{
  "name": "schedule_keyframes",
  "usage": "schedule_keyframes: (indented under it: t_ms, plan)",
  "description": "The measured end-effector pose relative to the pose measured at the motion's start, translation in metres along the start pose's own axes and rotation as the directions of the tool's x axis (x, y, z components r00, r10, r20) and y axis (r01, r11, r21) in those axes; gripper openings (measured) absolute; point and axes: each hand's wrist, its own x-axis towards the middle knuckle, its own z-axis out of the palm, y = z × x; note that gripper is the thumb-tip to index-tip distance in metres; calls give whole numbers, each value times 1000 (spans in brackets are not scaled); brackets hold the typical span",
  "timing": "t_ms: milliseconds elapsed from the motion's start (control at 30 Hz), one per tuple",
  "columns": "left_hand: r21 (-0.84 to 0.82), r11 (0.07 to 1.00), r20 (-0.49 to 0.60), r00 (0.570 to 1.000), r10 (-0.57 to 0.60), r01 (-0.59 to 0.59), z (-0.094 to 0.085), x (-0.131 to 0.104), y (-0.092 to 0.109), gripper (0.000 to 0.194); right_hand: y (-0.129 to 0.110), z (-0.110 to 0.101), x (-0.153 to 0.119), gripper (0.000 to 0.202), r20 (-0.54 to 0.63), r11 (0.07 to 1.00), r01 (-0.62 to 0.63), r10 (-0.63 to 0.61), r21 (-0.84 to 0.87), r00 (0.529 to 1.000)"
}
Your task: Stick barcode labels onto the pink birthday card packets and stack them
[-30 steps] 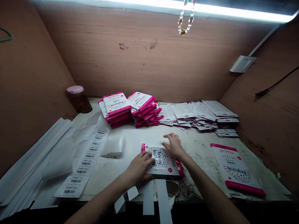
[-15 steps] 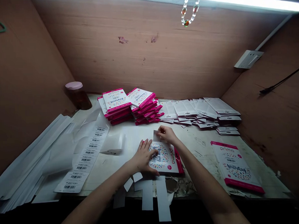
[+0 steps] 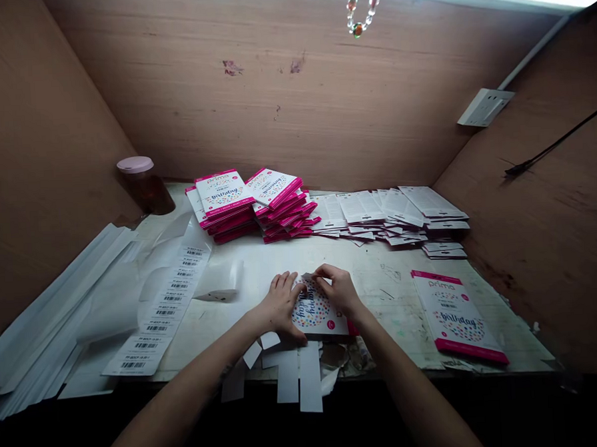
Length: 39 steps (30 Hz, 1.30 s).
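A white and pink birthday packet (image 3: 316,312) lies turned sideways near the table's front edge. My left hand (image 3: 279,309) grips its left end, thumb at the near edge and fingers toward the far one. At the far edge, my right hand (image 3: 343,292) pinches a small greyish sticker (image 3: 307,276) against the packet; the fingers partly hide it. Blank white strips (image 3: 310,379) hang over the table edge just below the packet. Another birthday packet (image 3: 458,318) lies face up to the right.
Piles of pink-edged packets (image 3: 224,194) stand at the back, with white packets face down (image 3: 360,208) beside them. On the left are a barcode label sheet (image 3: 156,327), long white sheets (image 3: 48,330) and a lidded jar (image 3: 149,191). Wooden walls enclose the table.
My right hand has brought the sticker down and nearer, onto the packet's far edge; before, it stood up above it. My left hand keeps its grip. The whole view has shifted slightly.
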Motion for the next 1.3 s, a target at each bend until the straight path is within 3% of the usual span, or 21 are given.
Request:
schedule_keyframes:
  t_ms: [267,533,633,733,933,1067,1133,1233,1300]
  plan:
    - [100,995,1,1000,-16,16,1,7,3,116,1,6,-14,15,-52,999,52,-53,-3,997]
    - [19,999,-44,998,-38,39,5,2,0,123,7,12,-33,17,-41,993,118,-118,-10,992]
    - [22,999,-32,999,-41,41,4,0,2,135,10,18,-43,18,-45,982,184,-186,-43,981]
    - [75,997,-14,999,-33,34,1,0,5,144,12,20,-47,18,-66,967,239,-244,-83,967]
    - [206,978,48,998,-36,25,-1,1,7,139,10,19,-43,20,-62,948,282,-293,-144,954]
    - [244,970,86,996,-23,1,1,1,4,126,-1,14,-58,19,39,926,303,-303,-226,952]
    - [254,967,100,995,-25,-1,1,2,3,125,-12,10,-78,12,159,911,360,-332,-202,930]
    - [251,968,119,993,-20,-11,1,3,1,130,-32,7,-120,39,367,867,456,-365,-202,856]
    - [245,969,126,992,-2,-30,1,4,-1,135,-43,9,-144,39,411,825,493,-362,-277,837]
